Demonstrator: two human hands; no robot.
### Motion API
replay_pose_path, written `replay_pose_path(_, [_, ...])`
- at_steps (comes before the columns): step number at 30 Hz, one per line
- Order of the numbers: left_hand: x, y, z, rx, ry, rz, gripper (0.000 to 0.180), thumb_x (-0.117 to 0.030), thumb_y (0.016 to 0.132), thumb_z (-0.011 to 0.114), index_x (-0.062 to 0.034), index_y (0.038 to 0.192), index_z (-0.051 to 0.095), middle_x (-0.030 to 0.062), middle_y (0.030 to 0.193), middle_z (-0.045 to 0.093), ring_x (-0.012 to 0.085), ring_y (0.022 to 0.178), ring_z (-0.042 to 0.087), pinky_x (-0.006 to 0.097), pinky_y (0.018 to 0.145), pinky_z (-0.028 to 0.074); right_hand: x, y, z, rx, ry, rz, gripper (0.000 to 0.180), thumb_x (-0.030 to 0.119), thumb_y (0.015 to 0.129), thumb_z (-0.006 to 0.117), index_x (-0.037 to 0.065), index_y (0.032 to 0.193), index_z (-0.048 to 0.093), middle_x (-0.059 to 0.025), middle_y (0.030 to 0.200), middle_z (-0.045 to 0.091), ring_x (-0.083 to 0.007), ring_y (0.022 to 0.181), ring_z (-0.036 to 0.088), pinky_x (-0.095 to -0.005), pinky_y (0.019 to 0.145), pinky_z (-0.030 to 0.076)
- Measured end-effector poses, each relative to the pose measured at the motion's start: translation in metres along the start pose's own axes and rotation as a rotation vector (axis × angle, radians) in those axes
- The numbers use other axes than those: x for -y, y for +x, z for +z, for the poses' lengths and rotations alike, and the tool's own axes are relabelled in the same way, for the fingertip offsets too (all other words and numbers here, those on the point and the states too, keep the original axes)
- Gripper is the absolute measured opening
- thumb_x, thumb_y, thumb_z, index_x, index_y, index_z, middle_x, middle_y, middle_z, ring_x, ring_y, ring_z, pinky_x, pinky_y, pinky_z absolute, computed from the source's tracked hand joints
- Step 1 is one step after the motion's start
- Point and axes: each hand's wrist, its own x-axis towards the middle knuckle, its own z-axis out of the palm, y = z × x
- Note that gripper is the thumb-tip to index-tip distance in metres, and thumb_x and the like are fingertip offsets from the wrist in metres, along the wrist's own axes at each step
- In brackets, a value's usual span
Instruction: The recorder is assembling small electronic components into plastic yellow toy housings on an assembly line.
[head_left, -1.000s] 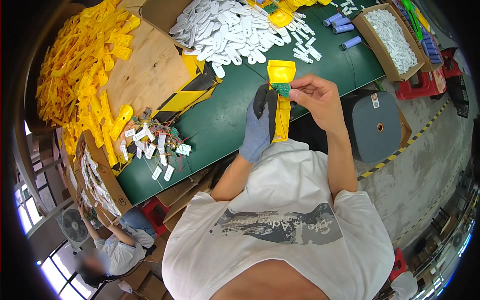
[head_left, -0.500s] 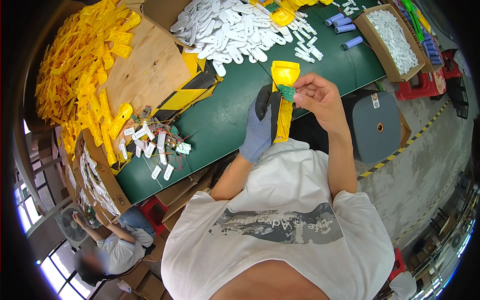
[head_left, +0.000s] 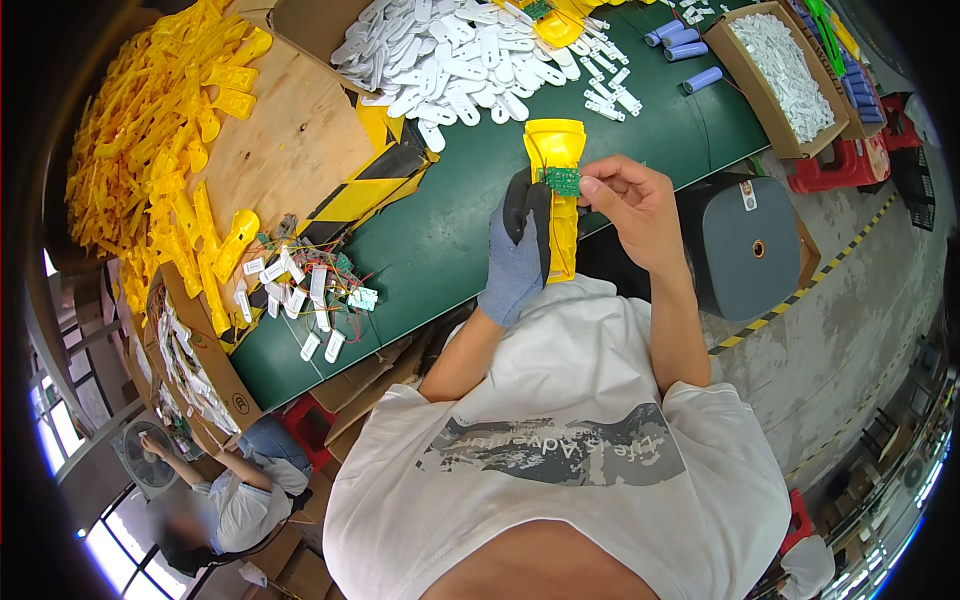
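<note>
Since a moment ago, almost nothing has moved; the right hand (head_left: 635, 205) still pinches a small green board (head_left: 563, 181) against the yellow case (head_left: 558, 190). At 9 o'clock of it, the gloved left hand (head_left: 517, 255) is wrapped around the case, holding it upright over the green desk (head_left: 440, 240). Farther off at 12 o'clock lies a pile of white plastic pieces (head_left: 450, 60). At 10 o'clock sits a heap of yellow cases (head_left: 160, 130).

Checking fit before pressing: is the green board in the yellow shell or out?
Out: right hand pinches green board above yellow shell; seating unclear.
</note>
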Motion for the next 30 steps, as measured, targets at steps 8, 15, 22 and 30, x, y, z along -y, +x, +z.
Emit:
replay_pose_path(8, [-0.004,-0.002,0.003,-0.001,0.070,0.039,0.030,-0.024,0.099,0.045,-0.0004,0.118,0.052,0.0075,0.091,0.062,0.0098,0.076,0.059,0.026,0.065,0.050,-0.004,-0.001,0.002,-0.066,-0.397,-0.284,0.012,0.010,0.087,0.066,-0.001,0.090,0.064,-0.0007,0.076,0.063,-0.0039,0.065,0.051,-0.0201,0.060,0.042])
replay_pose_path(15, [0.011,-0.003,-0.003,-0.079,0.245,0.202,0.037,-0.022,0.096,0.047,0.0018,0.125,0.050,0.0088,0.096,0.063,0.0129,0.084,0.059,0.028,0.072,0.049,-0.019,-0.004,0.015,-0.187,-0.261,-0.168,0.016,0.014,0.088,0.066,0.001,0.082,0.059,0.0037,0.067,0.054,-0.0015,0.061,0.043,-0.0183,0.053,0.034])
replay_pose_path(22, [0.012,-0.003,-0.004,-0.091,0.228,0.249,0.036,-0.021,0.095,0.047,0.0028,0.122,0.051,0.0094,0.096,0.063,0.0128,0.083,0.058,0.029,0.072,0.048,-0.017,-0.004,0.026,-0.192,-0.420,-0.251,0.015,0.014,0.094,0.057,0.001,0.086,0.053,-0.0020,0.069,0.054,-0.0069,0.059,0.046,-0.0226,0.053,0.037])
replay_pose_path(30, [0.010,-0.003,0.001,-0.085,0.177,0.293,0.031,-0.019,0.095,0.047,0.0036,0.116,0.051,0.0109,0.090,0.062,0.0118,0.077,0.056,0.029,0.067,0.047,-0.009,-0.003,0.023,-0.113,-0.649,-0.261,0.016,0.014,0.097,0.047,0.001,0.090,0.051,-0.0153,0.072,0.052,-0.0290,0.061,0.051,-0.0356,0.058,0.041])
